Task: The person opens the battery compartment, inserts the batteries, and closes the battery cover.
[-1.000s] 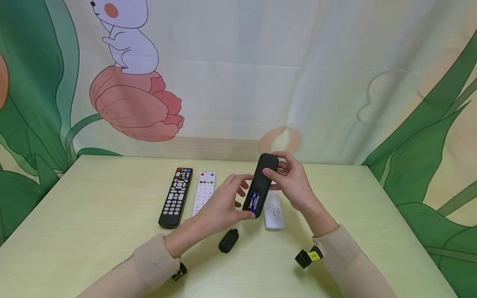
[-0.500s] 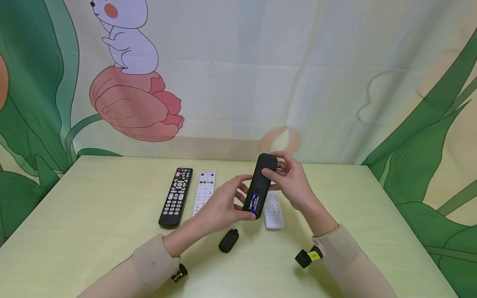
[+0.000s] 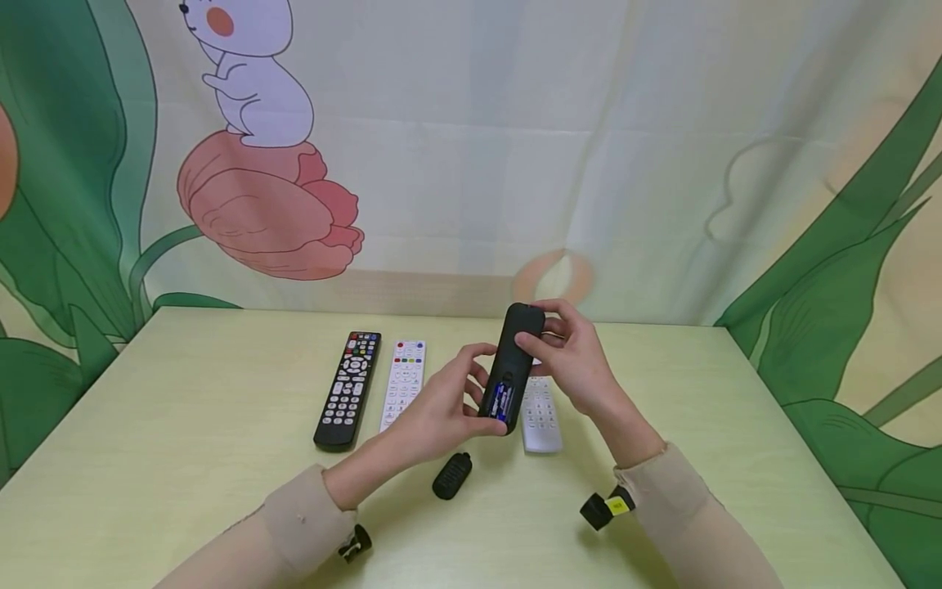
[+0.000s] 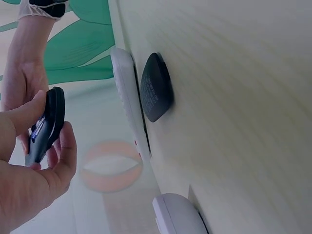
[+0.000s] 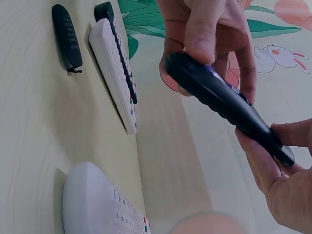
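Note:
A black remote control [image 3: 516,348] is held up above the table, its back turned toward the head camera. Its battery compartment is uncovered, and blue batteries [image 3: 503,401] lie inside at the lower end. My left hand [image 3: 438,405] grips that lower end, thumb at the bottom edge and fingers along the left side. Around the upper end, my right hand [image 3: 577,356] pinches the remote with the thumb on its back. The loose black battery cover [image 3: 452,475] lies on the table below the left hand; the left wrist view shows it as a curved black piece [image 4: 156,87].
On the left of the table [image 3: 184,425] lie a black remote with white buttons [image 3: 347,391] and a white remote [image 3: 404,378], partly behind the left hand. Another white remote [image 3: 541,417] lies behind the held one. A printed curtain [image 3: 441,164] hangs along the back edge.
The held remote has shifted very slightly to the left, both hands staying on it. Everything on the table lies where it was.

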Tool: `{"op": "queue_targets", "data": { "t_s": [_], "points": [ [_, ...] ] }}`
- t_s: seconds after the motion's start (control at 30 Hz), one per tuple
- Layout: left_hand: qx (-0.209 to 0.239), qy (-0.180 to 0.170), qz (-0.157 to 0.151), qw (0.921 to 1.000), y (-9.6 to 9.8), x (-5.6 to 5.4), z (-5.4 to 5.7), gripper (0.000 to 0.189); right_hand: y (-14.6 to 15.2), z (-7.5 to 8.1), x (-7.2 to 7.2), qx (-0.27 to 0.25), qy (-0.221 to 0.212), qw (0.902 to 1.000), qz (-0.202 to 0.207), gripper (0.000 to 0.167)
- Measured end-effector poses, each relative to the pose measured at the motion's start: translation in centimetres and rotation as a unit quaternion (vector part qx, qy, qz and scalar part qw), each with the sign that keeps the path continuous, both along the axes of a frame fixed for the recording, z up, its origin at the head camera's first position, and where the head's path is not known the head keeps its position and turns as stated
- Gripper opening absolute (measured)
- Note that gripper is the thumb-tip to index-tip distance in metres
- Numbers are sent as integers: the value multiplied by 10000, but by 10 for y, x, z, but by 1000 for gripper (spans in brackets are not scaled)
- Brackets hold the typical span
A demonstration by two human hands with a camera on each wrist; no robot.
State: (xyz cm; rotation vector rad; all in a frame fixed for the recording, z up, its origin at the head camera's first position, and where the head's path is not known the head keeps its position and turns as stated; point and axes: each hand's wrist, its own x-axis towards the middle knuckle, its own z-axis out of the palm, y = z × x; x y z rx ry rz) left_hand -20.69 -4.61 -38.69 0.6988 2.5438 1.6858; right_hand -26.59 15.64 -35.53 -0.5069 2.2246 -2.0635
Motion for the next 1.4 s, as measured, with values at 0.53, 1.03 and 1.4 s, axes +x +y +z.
{"op": "queue_targets", "data": {
  "t_s": [0.53,1.03,1.4],
  "points": [
    [68,-30,17,10000,-3,2,0,79,-4,1,4,24,88,10000,16,48],
    [-197,-288,-46,9994,-9,1,2,73,0,1,3,-154,11,9998,105,48],
    [-921,-220,-119,9954,-18,5,-5,50,5,0,1,-64,-51,10000,48,48]
  ]
}}
